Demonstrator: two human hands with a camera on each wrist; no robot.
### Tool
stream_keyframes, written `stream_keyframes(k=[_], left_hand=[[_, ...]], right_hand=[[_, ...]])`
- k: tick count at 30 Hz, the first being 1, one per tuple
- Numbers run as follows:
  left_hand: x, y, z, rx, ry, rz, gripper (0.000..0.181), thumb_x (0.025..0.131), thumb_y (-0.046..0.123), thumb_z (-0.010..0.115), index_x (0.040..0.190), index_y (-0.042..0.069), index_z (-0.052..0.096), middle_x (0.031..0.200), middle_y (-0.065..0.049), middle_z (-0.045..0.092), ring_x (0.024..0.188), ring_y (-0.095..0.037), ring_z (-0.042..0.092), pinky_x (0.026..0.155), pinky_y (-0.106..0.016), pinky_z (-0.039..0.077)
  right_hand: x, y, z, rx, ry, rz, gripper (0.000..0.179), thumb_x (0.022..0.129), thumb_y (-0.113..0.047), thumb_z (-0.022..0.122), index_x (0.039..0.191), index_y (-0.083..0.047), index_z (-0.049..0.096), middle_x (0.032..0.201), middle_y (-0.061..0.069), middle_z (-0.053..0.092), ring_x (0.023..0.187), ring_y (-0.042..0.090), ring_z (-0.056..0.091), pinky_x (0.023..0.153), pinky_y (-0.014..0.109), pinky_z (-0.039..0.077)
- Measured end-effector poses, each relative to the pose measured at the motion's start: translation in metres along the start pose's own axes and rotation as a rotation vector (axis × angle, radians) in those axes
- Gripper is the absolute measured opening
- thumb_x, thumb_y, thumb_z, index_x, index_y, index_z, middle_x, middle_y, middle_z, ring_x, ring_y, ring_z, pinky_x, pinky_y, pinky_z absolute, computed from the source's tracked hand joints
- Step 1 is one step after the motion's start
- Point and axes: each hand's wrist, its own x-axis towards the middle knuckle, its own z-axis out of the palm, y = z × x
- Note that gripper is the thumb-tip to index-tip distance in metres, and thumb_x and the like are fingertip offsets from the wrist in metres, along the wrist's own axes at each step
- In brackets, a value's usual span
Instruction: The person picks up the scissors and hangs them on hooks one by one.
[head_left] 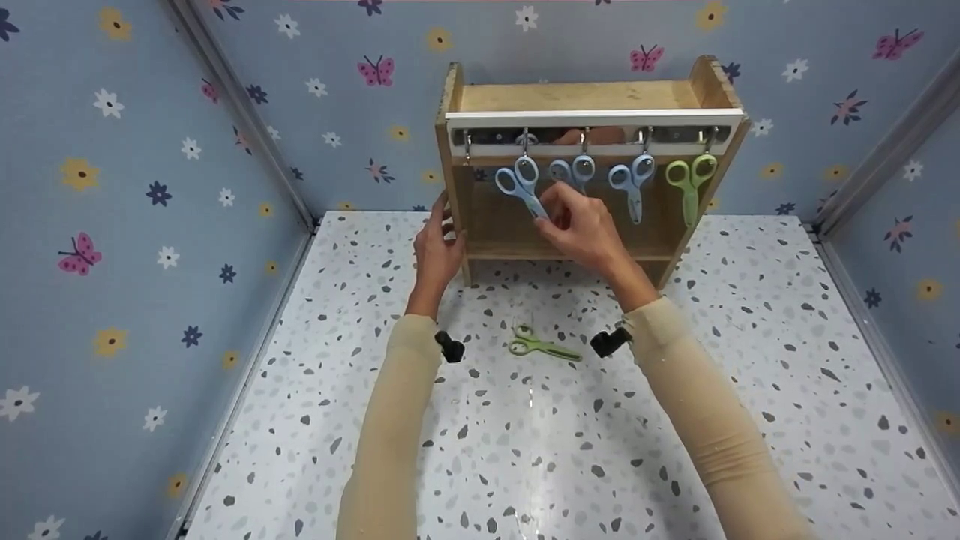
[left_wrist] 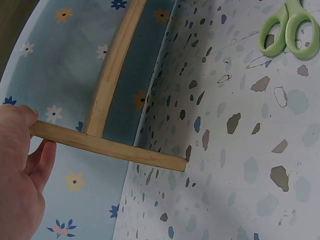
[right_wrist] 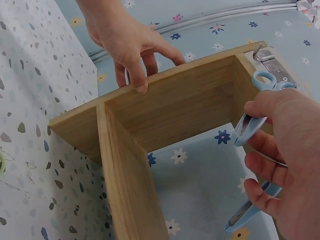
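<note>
My right hand pinches the blades of light blue scissors between thumb and fingers. One handle loop of these scissors is at the second hook from the left; whether it hangs on the hook I cannot tell. In the right wrist view, the same scissors point down from the thumb. My left hand grips the left side panel of a wooden rack, thumb on one face and fingers on the other. The panel shows edge-on in the left wrist view.
More blue scissors and green scissors hang from hooks on the rack's front rail. Another blue pair is partly behind my right hand. Green scissors lie on the speckled surface. Flowered walls enclose the space.
</note>
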Motion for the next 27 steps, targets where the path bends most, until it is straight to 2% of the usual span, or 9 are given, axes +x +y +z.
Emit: stream_keyframes(k=[15, 27], left_hand=[[-0.001, 0.0, 0.0, -0.012, 0.007, -0.004, 0.075, 0.11, 0.005, 0.069, 0.177, 0.015, 0.035, 0.162, -0.025, 0.062, 0.138, -0.042, 0.074, 0.11, -0.05, 0.068], [0.0, 0.0, 0.0, -0.005, 0.003, -0.012, 0.074, 0.111, 0.006, 0.068, 0.177, 0.017, 0.036, 0.163, -0.023, 0.062, 0.14, -0.041, 0.073, 0.112, -0.049, 0.067]], right_hand=[[-0.003, 0.006, 0.008, 0.032, 0.043, 0.011, 0.02, 0.104, -0.012, 0.078, 0.121, -0.003, 0.072, 0.089, 0.013, 0.072, 0.076, 0.014, 0.06, 0.068, 0.023, 0.046], [-0.007, 0.004, 0.017, 0.031, 0.066, 0.056, 0.019, 0.106, -0.015, 0.078, 0.12, -0.003, 0.074, 0.095, 0.014, 0.076, 0.079, 0.015, 0.063, 0.068, 0.022, 0.048]])
